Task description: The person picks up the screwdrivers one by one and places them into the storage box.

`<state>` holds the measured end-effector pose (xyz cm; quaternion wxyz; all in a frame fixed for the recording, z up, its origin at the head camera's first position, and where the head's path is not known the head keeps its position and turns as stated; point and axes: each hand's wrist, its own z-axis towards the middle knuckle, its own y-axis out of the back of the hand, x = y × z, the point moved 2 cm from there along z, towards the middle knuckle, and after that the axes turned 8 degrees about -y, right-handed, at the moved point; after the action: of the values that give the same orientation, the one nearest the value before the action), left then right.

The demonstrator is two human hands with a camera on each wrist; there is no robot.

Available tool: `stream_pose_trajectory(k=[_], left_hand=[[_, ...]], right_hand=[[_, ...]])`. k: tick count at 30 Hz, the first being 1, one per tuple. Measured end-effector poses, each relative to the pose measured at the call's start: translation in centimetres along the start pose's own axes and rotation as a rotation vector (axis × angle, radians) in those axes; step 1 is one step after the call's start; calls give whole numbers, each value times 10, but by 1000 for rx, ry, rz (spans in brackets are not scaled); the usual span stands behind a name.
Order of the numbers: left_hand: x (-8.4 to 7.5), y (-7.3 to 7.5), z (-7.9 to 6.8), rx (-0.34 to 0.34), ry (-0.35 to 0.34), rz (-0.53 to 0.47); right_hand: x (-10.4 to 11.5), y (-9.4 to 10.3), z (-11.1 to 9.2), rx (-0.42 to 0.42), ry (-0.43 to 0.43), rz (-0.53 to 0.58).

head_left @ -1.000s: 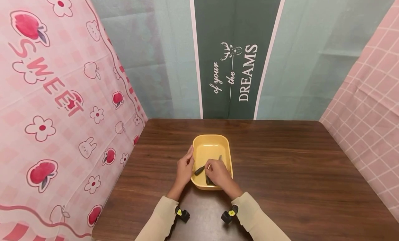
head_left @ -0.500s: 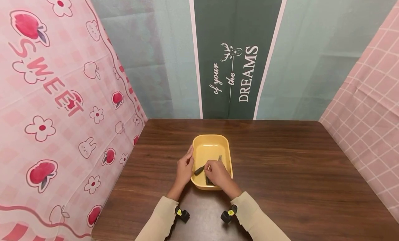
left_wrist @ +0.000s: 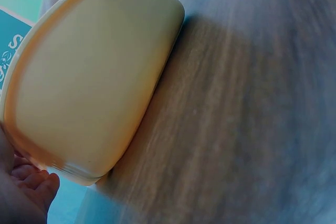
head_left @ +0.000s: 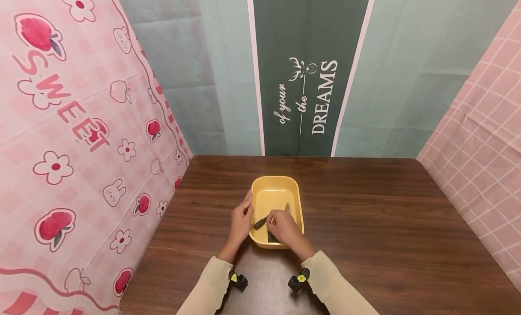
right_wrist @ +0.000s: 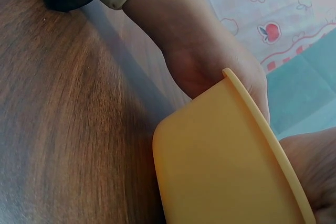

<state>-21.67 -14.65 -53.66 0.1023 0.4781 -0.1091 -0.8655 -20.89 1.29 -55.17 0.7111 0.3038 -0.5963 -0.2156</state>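
Observation:
A yellow plastic tub (head_left: 275,183) with rounded corners stands on the table. My left hand (head_left: 241,222) holds its left side, fingers along the outer wall; in the left wrist view its fingertips (left_wrist: 39,182) lie under the rim. My right hand (head_left: 285,225) reaches inside with thumb and forefinger pinched together. Below its fingertips shows a dark slender thing (head_left: 271,237), mostly hidden by the hand. A tool with a black handle (head_left: 260,223) lies slantwise beside them on the tub floor. A thin grey tip (head_left: 287,207) shows beyond the knuckles.
The brown wood-grain table (head_left: 374,224) reaches to a green cloth backdrop (head_left: 303,138). Pink printed cloth (head_left: 122,161) hangs at the left and pink checked cloth (head_left: 476,138) at the right. Both wrists carry black cameras (head_left: 299,282) close over the table's near part.
My right fingertips have shifted very slightly left, and the dark thing beneath them looks a little narrower. The left hand, the tub and the black-handled tool stay in place.

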Motion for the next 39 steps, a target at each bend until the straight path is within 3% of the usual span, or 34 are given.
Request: stream_pose_trajectory(k=[32,35,39], left_hand=[[-5,1,-2,4,3,3],[0,0,-2,3,0,6],[20,-4,-2,-17,-3,26]], right_hand=[[-4,-1,-2,-8,18,4],[-4,-1,-1,-23,29,16],[-4,-1,0,-37,35,52]])
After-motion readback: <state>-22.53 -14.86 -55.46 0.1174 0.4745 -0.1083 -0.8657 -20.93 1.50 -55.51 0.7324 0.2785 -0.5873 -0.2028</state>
